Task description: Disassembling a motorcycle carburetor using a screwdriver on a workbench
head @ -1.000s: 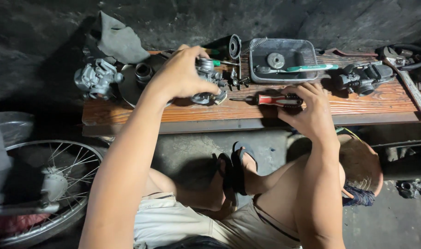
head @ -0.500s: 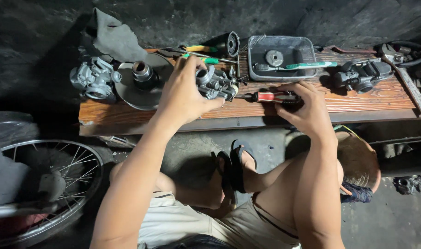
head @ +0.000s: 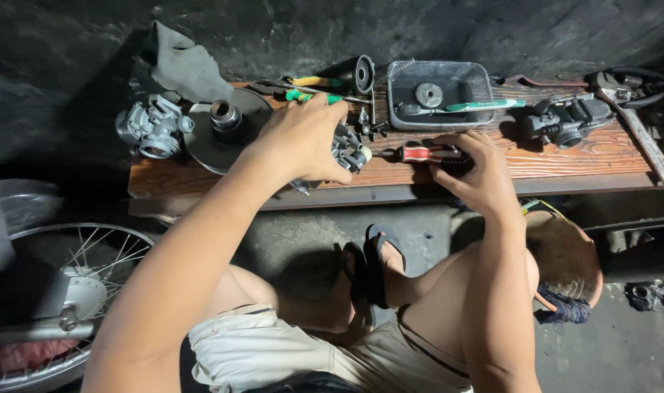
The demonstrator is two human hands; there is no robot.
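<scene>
wooden bench [head: 565, 164], tray [head: 437, 116], wrench [head: 641, 135], carburetors [head: 151, 127]

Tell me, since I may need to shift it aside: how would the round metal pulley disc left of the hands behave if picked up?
The pulley disc looks like solid metal, so probably heavy and stiff. Its flat face lies on the wooden bench, so it should not roll or tip. The raised hub offers a hold, though possibly greasy.

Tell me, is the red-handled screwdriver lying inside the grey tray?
No. The red-handled screwdriver is on the wooden bench under the right hand, in front of the grey tray, which holds a green-handled brush.
</scene>
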